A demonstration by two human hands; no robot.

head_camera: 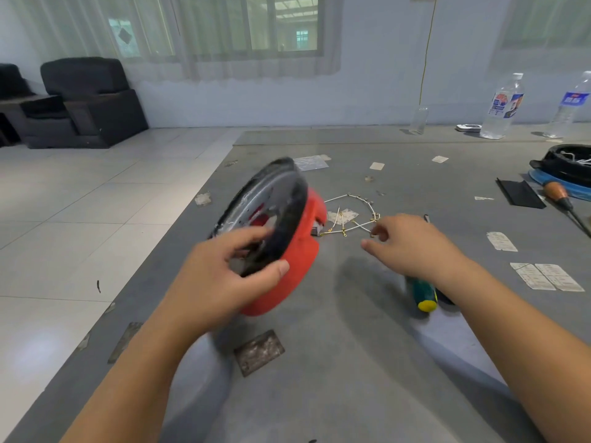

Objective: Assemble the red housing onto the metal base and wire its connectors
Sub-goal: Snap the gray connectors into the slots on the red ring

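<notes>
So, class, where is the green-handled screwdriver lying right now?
In the head view the green-handled screwdriver lies on the grey table, right of centre, partly hidden under the right hand's forearm, with the red housing off to its left.

No legible text on bottle labels [507, 105]

Red housing [300, 251]: rounded red plastic shell, tilted up on edge, open side facing left and toward viewer, lower rim near grey table surface, left of centre. Metal base [259, 199]: round silvery disc with dark rim, seated in housing's open face, tilted with it; motion-blurred. Wires with connectors [351, 215]: thin white leads with small gold terminals, loosely tangled flat on table just right of housing, one end reaching housing's right side.
</notes>
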